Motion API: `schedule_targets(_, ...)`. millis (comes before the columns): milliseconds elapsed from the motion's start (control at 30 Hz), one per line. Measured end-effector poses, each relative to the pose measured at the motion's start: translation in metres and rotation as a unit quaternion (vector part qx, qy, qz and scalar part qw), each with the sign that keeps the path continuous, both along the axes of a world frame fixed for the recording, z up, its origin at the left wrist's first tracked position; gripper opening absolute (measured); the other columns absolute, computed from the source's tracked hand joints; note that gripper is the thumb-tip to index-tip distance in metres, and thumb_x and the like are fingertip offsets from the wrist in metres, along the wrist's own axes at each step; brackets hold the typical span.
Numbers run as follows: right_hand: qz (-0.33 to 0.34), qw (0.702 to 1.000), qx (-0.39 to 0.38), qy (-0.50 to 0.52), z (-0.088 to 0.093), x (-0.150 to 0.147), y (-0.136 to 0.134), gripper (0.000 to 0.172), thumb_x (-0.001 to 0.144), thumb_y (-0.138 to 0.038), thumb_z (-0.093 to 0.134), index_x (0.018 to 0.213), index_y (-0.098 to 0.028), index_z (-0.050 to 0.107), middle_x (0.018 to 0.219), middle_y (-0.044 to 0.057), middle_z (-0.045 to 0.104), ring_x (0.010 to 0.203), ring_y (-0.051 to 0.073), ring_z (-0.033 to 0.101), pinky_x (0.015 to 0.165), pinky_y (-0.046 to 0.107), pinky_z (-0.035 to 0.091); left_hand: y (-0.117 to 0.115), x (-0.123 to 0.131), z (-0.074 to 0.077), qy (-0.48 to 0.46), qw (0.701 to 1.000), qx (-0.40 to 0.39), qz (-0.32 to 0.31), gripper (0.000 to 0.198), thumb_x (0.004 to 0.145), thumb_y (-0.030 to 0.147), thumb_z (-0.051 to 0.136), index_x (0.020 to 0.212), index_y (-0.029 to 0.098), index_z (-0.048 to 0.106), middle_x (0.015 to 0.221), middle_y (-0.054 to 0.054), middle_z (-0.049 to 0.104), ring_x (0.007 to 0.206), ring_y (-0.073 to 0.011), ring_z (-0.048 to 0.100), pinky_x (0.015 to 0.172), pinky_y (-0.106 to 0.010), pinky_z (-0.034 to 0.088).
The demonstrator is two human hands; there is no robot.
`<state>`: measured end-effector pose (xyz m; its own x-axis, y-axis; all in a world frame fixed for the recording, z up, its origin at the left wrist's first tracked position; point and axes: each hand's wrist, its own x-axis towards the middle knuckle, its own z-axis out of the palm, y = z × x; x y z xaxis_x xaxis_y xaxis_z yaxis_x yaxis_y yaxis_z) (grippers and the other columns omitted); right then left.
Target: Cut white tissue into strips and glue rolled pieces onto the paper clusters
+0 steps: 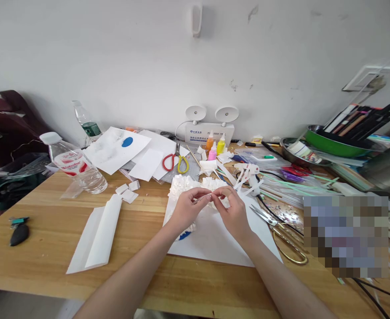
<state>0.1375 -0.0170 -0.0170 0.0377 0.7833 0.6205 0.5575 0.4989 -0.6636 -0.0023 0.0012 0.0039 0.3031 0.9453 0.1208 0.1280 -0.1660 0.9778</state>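
A scuffed white wall carries a small white hook — below it a pale wooden surface, a dark red chair at left.

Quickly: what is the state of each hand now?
Left hand: closed, pinching one end of a small white paper strip.
Right hand: closed, pinching the same strip's other end.

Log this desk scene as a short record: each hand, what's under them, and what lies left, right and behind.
Left hand: pinching a white paper piece at its left end
Right hand: pinching the same piece from the right
Below hands: ruffled white paper mass on a white sheet
Left: folded white paper, water bottle
Right: gold-handled scissors
Behind: red and yellow scissors, small paint bottles
Surface: wooden table
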Motion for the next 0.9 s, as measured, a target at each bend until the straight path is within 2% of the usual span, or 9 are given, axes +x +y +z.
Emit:
schedule_targets(233,-0.003,0.999,-0.024,0.030,0.0018,-0.0027,-0.0032,0.005,0.083,-0.022,0.051,0.082,-0.020,0.056,0.078,0.003,0.056,0.072,0.016,0.053,0.065,0.030,0.044,-0.0001,0.0002,-0.0029,-0.004,1.000,0.011,0.018,0.017,0.076,0.031,0.056,0.080,0.017,0.064,0.083,-0.005,0.066,0.079,-0.0165,0.060,0.068,-0.026,0.046)
schedule_targets(433,-0.044,0.998,0.044,0.008,-0.0035,-0.0030,-0.0030,0.005,0.081,-0.019,0.053,0.083,-0.021,0.058,0.078,0.003,0.058,0.078,0.018,0.054,0.070,0.033,0.045,-0.0001,0.0010,-0.0033,-0.001,1.000,0.015,0.015,0.019,0.076,0.034,0.056,0.080,0.018,0.065,0.083,-0.004,0.067,0.077,-0.0160,0.060,0.065,-0.024,0.045)
schedule_targets(500,-0.043,0.998,0.045,0.000,-0.0032,-0.0021,-0.0023,0.005,0.081,-0.018,0.053,0.082,-0.021,0.057,0.078,0.004,0.057,0.078,0.018,0.054,0.070,0.033,0.044,0.0003,0.0005,-0.0031,0.001,1.000,0.014,0.021,0.020,0.075,0.034,0.057,0.082,0.017,0.065,0.084,-0.004,0.067,0.077,-0.0157,0.060,0.064,-0.024,0.044)
schedule_targets(767,0.064,0.993,-0.084,0.053,0.0003,-0.0003,-0.0006,0.006,0.085,-0.023,0.046,0.082,-0.020,0.050,0.077,0.002,0.052,0.073,0.015,0.051,0.067,0.029,0.042,0.0026,-0.0018,0.0004,0.059,0.997,0.033,0.047,0.015,0.077,0.028,0.053,0.076,0.016,0.062,0.077,-0.003,0.065,0.071,-0.0141,0.059,0.063,-0.024,0.044)
schedule_targets(900,0.094,0.988,-0.104,0.058,-0.0018,-0.0022,-0.0009,0.007,0.086,-0.024,0.044,0.084,-0.020,0.050,0.079,0.002,0.052,0.074,0.015,0.051,0.066,0.028,0.042,0.0028,-0.0015,0.0001,0.064,0.996,0.043,0.041,0.014,0.077,0.027,0.052,0.076,0.016,0.062,0.077,-0.002,0.064,0.069,-0.0131,0.057,0.062,-0.023,0.043)
